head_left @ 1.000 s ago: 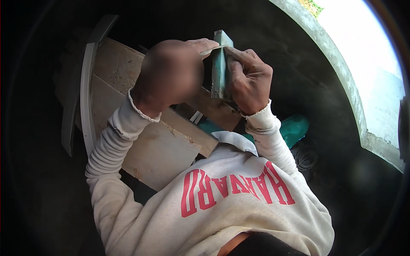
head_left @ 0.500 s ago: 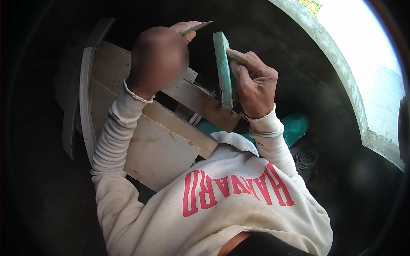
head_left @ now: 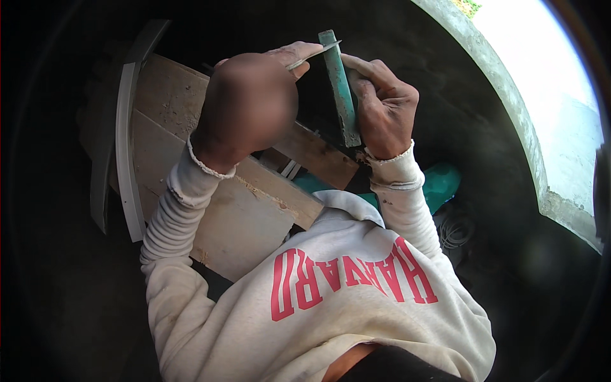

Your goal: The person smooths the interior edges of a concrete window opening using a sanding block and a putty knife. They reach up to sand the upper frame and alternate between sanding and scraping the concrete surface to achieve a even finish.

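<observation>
In my right hand [head_left: 388, 108] is a green plastering float [head_left: 341, 95], held up on its narrow side with pale plaster smeared along its edge. My fingers are bent behind its back; the handle is hidden by the hand. My left hand [head_left: 249, 105] is largely blurred, but its far fingers lie along a thin, flat-bladed scraper [head_left: 332, 45]. The scraper's tip overlaps the far end of the float and appears to touch it. Any handle of the scraper is out of sight behind the hand.
Below my hands stands a platform of wooden boards [head_left: 242, 219], dusted with crumbs. Pale curved strips [head_left: 125, 153] stand along its left side. A green object [head_left: 440, 186] and a coil of wire [head_left: 455, 233] lie beyond my right forearm. A concrete ledge [head_left: 503, 83] borders a bright opening at right.
My left hand has moved right, bringing the scraper from beside the float to its far end. My right hand has lifted the float slightly farther away and tilted it.
</observation>
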`<state>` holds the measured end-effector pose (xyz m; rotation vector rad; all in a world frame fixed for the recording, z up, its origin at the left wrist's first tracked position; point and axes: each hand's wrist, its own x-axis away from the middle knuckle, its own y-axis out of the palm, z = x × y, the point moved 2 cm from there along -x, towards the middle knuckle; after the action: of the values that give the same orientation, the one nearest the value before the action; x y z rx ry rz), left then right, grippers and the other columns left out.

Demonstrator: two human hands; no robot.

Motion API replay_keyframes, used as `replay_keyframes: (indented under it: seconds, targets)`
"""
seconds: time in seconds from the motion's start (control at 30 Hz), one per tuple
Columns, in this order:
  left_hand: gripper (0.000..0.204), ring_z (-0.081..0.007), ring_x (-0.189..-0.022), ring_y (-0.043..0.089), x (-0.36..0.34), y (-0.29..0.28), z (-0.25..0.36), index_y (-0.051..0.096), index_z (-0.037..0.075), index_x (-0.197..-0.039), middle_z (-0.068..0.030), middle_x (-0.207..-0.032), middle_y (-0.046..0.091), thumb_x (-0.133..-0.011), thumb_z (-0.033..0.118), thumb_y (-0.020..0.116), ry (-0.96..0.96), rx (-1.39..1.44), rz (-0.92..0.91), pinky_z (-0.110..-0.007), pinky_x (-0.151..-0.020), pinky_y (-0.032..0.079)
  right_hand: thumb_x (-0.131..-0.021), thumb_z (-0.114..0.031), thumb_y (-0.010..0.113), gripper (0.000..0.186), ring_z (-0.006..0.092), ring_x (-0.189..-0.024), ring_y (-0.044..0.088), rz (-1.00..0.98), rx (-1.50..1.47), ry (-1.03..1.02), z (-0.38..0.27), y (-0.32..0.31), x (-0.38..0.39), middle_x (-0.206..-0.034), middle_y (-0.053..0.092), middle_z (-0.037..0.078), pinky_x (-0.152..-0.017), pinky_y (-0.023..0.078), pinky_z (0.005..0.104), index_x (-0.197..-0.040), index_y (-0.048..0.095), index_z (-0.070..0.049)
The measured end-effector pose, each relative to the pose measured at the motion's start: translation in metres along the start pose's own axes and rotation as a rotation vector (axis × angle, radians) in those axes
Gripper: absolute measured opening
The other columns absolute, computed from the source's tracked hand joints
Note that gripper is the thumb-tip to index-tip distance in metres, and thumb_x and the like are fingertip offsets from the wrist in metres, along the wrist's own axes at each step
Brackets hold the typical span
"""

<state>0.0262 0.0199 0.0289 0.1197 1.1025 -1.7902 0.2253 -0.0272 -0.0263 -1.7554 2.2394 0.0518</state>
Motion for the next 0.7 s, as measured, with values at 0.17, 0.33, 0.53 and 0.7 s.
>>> replay_keyframes:
  seconds: [0.17, 0.33, 0.53, 0.7]
  targets:
    - [0.036, -0.0335, -0.100, 0.076, 0.021, 0.008, 0.031, 0.073, 0.005, -0.122, -0.0177, -0.111, 0.076, -0.088, -0.003, 0.072, 0.034, 0.138, -0.200, -0.037, -0.088, 0.061, -0.092, 0.005, 0.058, 0.029, 0.0158, -0.078, 0.065, 0.034, 0.079, -0.020, 0.011, -0.010, -0.008, -0.091, 0.073, 0.010, -0.074, 0.052, 0.0271, -0.113, 0.077, 0.000]
    - [0.030, -0.0283, -0.094, 0.077, 0.031, -0.008, 0.041, 0.074, 0.005, -0.120, -0.0171, -0.109, 0.077, -0.090, 0.001, 0.073, -0.028, 0.247, -0.309, -0.034, -0.085, 0.061, -0.097, -0.005, 0.065, 0.031, 0.0181, -0.092, 0.074, 0.067, -0.453, 0.186, 0.018, -0.028, -0.014, -0.109, 0.076, 0.013, -0.083, 0.060, 0.0293, -0.126, 0.070, 0.001]
    - [0.018, -0.0291, -0.090, 0.078, -0.010, -0.002, 0.001, 0.076, 0.004, -0.113, -0.0160, -0.102, 0.078, -0.099, 0.009, 0.066, -0.067, 0.180, 0.191, -0.030, -0.079, 0.062, -0.099, -0.006, 0.063, 0.042, 0.0213, -0.096, 0.076, -0.090, -0.977, 0.297, 0.020, -0.023, 0.003, -0.118, 0.073, 0.016, -0.085, 0.063, 0.0321, -0.140, 0.057, 0.004]
    - [0.019, -0.0214, -0.086, 0.076, -0.023, 0.022, 0.006, 0.076, 0.004, -0.114, -0.0121, -0.099, 0.079, -0.099, 0.013, 0.068, 0.009, 0.172, 0.135, -0.028, -0.078, 0.060, -0.100, -0.009, 0.060, 0.042, 0.0210, -0.095, 0.076, -0.060, -0.953, 0.268, 0.015, -0.017, 0.009, -0.118, 0.073, 0.016, -0.084, 0.063, 0.0312, -0.140, 0.057, 0.005]
